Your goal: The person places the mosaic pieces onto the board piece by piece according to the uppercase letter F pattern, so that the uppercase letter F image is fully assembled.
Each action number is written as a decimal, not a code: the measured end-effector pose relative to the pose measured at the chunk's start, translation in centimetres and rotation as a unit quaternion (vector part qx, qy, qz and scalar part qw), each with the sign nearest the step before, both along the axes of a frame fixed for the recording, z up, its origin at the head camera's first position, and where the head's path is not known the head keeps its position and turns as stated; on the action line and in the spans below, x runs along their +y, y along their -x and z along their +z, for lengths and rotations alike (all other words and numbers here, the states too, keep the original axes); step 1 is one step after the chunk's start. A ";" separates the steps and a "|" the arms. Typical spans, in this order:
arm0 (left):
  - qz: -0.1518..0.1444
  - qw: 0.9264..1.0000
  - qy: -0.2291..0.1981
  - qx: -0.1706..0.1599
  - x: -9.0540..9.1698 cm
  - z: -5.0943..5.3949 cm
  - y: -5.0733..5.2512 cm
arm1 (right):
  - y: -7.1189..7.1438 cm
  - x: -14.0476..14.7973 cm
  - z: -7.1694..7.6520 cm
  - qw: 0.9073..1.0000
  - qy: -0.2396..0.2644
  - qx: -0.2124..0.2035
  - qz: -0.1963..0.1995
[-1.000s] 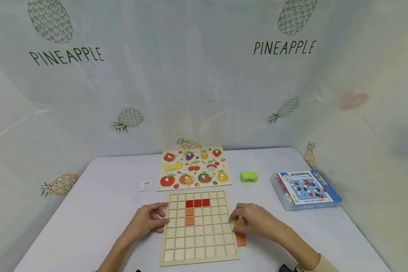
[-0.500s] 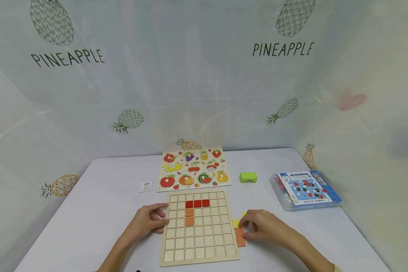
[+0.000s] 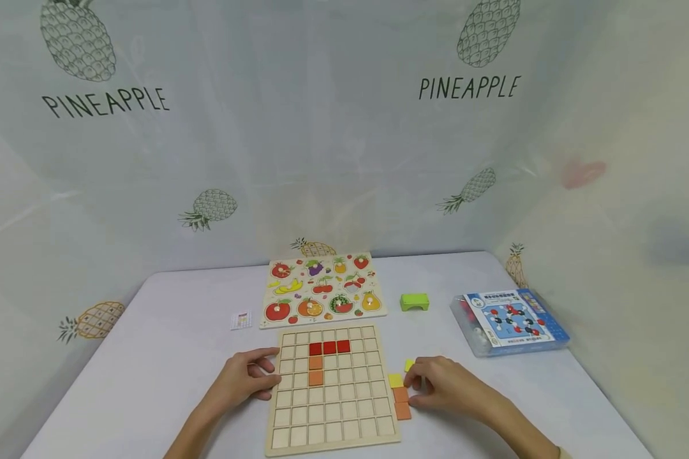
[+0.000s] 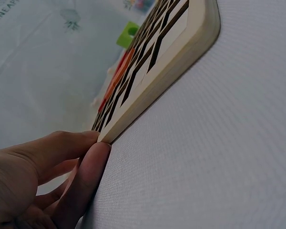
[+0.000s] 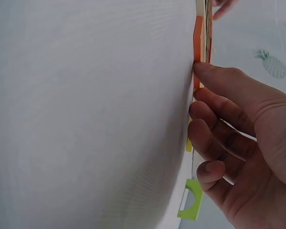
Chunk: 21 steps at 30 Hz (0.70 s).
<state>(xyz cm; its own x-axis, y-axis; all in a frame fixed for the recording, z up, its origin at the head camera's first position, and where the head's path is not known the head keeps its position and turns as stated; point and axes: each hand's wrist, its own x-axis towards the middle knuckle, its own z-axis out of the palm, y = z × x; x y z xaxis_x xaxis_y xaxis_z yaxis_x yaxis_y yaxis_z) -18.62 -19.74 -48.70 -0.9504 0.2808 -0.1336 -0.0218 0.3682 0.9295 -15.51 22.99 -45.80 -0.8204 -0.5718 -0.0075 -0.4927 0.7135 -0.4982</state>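
A wooden grid board (image 3: 333,408) lies on the table with three red tiles (image 3: 330,348) in a row and two orange tiles (image 3: 316,370) below the leftmost one. My left hand (image 3: 242,380) touches the board's left edge with thumb and fingers; the left wrist view shows the fingertips on the rim (image 4: 152,86). Beside the right edge lie a yellow tile (image 3: 395,380) and two more orange tiles (image 3: 402,411). My right hand (image 3: 450,387) has its thumb and fingers at the upper orange one, touching its side. Another yellow tile (image 3: 409,365) is partly behind the fingers.
Behind the grid board lies a fruit puzzle board (image 3: 321,322), with a small card (image 3: 241,320) to its left. A green arch block (image 3: 414,301) stands to the right. Farther right is a clear plastic box (image 3: 482,341) with a molecule picture.
My right hand has moved from the yellow tile at the board's edge, right and slightly nearer, to the orange tiles, uncovering the tiles there. The left hand stays at the left edge.
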 end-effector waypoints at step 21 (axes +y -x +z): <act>-0.008 1.000 -0.008 0.008 -0.1 0.1 -0.2 | 0.2 0.0 -0.2 0.999 -0.016 0.049 -0.001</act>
<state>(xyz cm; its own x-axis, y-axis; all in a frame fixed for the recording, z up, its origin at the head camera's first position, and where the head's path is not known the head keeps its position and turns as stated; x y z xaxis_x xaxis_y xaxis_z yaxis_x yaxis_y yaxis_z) -18.41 -19.82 -48.65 -0.9480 0.2974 -0.1134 -0.0008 0.3541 0.9352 -15.73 23.01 -45.98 -0.8197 -0.5702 0.0538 -0.5357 0.7302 -0.4241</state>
